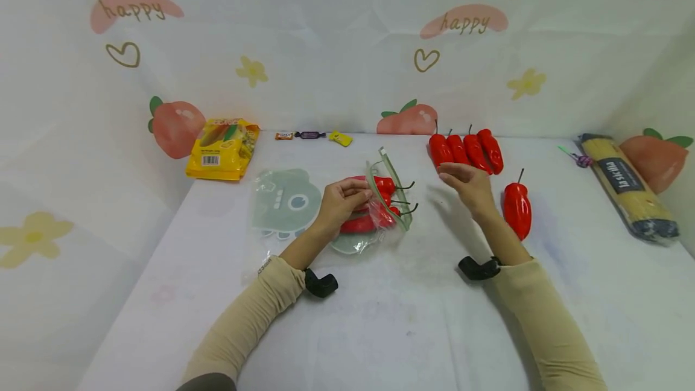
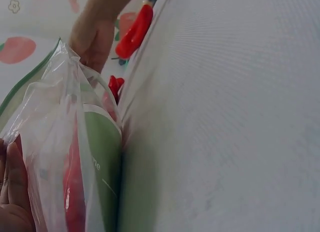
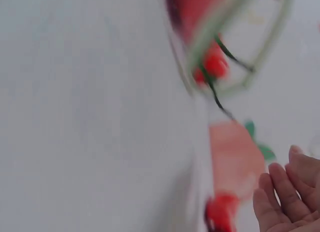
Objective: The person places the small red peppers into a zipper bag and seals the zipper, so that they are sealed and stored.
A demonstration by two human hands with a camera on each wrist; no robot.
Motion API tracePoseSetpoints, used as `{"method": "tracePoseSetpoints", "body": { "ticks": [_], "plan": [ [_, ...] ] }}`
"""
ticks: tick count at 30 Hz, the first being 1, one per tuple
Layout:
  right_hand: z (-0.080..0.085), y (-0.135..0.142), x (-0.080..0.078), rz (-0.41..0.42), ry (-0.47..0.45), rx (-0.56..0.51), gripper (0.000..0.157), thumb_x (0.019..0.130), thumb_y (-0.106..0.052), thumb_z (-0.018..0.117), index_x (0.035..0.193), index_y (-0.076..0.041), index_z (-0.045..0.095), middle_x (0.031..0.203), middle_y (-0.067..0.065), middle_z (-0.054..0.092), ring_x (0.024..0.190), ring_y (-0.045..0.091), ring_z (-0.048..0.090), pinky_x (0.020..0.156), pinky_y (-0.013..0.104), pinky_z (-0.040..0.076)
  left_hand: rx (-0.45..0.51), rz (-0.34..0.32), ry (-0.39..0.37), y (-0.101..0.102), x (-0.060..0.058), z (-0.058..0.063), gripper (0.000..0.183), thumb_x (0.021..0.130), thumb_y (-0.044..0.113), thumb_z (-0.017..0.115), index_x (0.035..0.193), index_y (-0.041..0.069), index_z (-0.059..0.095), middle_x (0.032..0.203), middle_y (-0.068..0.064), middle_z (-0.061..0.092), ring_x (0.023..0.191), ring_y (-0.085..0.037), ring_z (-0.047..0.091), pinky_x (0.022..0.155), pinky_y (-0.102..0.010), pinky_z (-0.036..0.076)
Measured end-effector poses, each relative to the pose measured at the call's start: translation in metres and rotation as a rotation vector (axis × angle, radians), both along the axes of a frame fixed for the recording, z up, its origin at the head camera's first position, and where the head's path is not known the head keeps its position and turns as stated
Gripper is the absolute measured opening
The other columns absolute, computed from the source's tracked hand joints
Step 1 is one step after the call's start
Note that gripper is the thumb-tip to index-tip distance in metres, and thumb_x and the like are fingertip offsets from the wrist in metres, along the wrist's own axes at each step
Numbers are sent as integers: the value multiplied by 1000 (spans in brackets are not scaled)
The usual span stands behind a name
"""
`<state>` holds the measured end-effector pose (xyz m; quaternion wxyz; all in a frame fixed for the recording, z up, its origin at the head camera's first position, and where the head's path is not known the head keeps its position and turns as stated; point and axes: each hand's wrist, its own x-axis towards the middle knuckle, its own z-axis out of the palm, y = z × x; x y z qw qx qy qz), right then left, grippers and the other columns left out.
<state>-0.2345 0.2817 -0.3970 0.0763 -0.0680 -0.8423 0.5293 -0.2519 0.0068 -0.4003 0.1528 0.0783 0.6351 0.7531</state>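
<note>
Backdrop (image 1: 326, 47) fills top of head view, "happy" printed twice. Bag (image 2: 47, 122) mid-frame there, red peppers (image 1: 355, 226) inside, stems out its green-rimmed mouth; white lettering on its green print shows only in left wrist view. Left hand (image 1: 343, 199) pinches bag. Right hand (image 1: 469, 187), right of center, holds nothing; right wrist view alone shows its fingers extended, palm side.
</note>
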Motion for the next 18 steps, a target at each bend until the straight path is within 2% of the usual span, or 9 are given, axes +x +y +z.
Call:
{"method": "tracePoseSetpoints", "body": {
  "ticks": [2, 5, 8, 10, 13, 14, 18],
  "plan": [
    [8, 19, 11, -76, -23, -23, 49, 86, -40, 59, 127, -13, 55, 112, -10, 64, 101, -2, 53, 91, 18, 47, 0, 7, 6, 0, 0, 0, 22, 85, 3, 62, 105, -6, 60, 74, 6, 65, 66, -6, 63, 66, -23, 57],
    [16, 48, 26, -164, -5, -55, 51, 84, -41, 60, 129, -16, 53, 106, -22, 62, 99, -7, 53, 89, 12, 46, -3, 23, 17, 0, 0, 1, 21, 85, 3, 62, 104, -6, 61, 74, 5, 65, 67, -6, 64, 66, -22, 56],
    [14, 76, 39, -232, 37, -147, 51, 83, -35, 64, 129, -18, 53, 112, -20, 63, 95, -9, 56, 84, 6, 45, -9, 22, 26, 0, 1, 2, 22, 85, 3, 61, 105, -6, 61, 75, 5, 65, 69, -6, 64, 68, -21, 56],
    [9, 93, 45, -283, 17, -189, 53, 81, -35, 66, 131, -23, 52, 119, -18, 60, 95, -10, 57, 88, 8, 43, -16, 23, 30, 0, 1, 3, 22, 85, 3, 61, 105, -6, 61, 75, 5, 65, 69, -6, 64, 69, -21, 56],
    [-1, 111, 49, -367, -89, -216, 65, 77, -44, 67, 136, -28, 45, 132, -15, 52, 106, -7, 54, 98, 16, 37, -25, 25, 36, 0, 2, 4, 22, 86, 3, 61, 105, -6, 61, 75, 5, 65, 69, -6, 64, 69, -21, 56],
    [-4, 114, 49, -382, -150, -188, 69, 77, -48, 65, 138, -30, 40, 137, -13, 47, 114, -4, 51, 102, 20, 35, -27, 26, 39, 0, 3, 4, 22, 86, 3, 61, 105, -6, 61, 75, 5, 65, 69, -6, 64, 68, -21, 56],
    [-7, 114, 46, -361, -341, -96, 80, 82, -53, 57, 146, -22, 21, 151, 3, 27, 138, 20, 28, 111, 38, 27, -15, 23, 51, 0, 3, 3, 21, 86, 3, 60, 105, -7, 60, 74, 5, 64, 69, -5, 64, 68, -20, 56]
  ]
}}
